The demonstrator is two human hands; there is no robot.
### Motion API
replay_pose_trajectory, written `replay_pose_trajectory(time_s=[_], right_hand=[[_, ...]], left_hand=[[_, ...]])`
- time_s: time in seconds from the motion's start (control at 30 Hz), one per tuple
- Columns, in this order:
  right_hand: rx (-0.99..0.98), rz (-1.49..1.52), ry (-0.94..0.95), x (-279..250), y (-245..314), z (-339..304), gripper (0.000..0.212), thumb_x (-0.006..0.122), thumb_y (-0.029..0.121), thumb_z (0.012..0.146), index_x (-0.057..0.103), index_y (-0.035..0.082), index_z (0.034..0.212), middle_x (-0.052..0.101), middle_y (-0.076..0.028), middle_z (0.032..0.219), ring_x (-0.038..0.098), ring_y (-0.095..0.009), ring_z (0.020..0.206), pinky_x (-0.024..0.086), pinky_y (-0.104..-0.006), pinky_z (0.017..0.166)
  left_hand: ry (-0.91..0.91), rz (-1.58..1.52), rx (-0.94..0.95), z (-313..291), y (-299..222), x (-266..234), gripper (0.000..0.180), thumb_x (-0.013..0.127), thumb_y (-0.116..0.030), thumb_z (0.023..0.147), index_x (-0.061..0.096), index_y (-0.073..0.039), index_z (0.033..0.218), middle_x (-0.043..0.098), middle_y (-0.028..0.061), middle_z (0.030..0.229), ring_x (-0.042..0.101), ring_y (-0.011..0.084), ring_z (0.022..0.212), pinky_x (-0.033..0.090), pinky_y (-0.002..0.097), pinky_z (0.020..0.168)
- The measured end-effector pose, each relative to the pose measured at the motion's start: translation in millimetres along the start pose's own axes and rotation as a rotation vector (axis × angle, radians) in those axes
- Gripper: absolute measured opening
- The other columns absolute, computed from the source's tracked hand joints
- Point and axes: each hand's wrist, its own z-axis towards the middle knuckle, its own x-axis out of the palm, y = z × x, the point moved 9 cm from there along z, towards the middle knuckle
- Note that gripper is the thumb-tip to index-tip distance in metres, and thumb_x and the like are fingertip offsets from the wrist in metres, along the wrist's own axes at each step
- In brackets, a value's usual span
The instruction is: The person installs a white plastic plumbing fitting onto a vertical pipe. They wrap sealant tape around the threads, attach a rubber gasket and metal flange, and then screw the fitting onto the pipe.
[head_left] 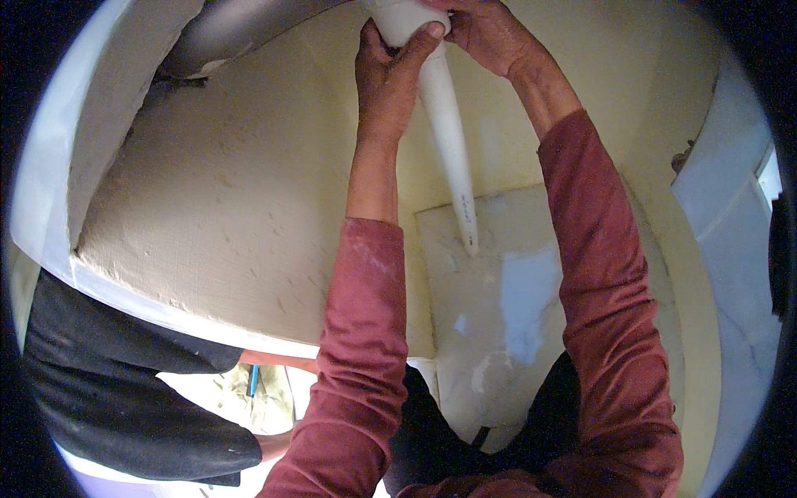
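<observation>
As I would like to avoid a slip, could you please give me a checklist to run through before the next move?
1. Left hand gripping the white fitting: ok, thumb across its front.
2. Right hand gripping it too: cannot tell, fingers partly hidden.
3. Fitting's upper end: cannot tell, cut off by the picture's edge.
4. White pipe touching the tiled floor: cannot tell.
5. Nearby person clear of both hands: ok, at lower left.
</observation>
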Motion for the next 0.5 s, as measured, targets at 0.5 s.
replay_pose_trajectory(time_s=[0.5], right_hand=[[-0.071, -0.533, -0.394, 23.7, 35.3, -3.2, 0.113, 0.088, 0.041, 0.076, 0.025, -0.023, 0.146, 0.036, -0.039, 0.151, 0.035, -0.046, 0.145, 0.031, -0.0444, 0.121]], left_hand=[[0.004, 0.044, 0.038, 0.9, -3.7, -3.2, 0.056, 0.075, -0.028, 0.089, 0.052, -0.003, 0.132, 0.068, 0.0107, 0.112, 0.063, 0.0190, 0.099, 0.050, 0.0336, 0.088]])
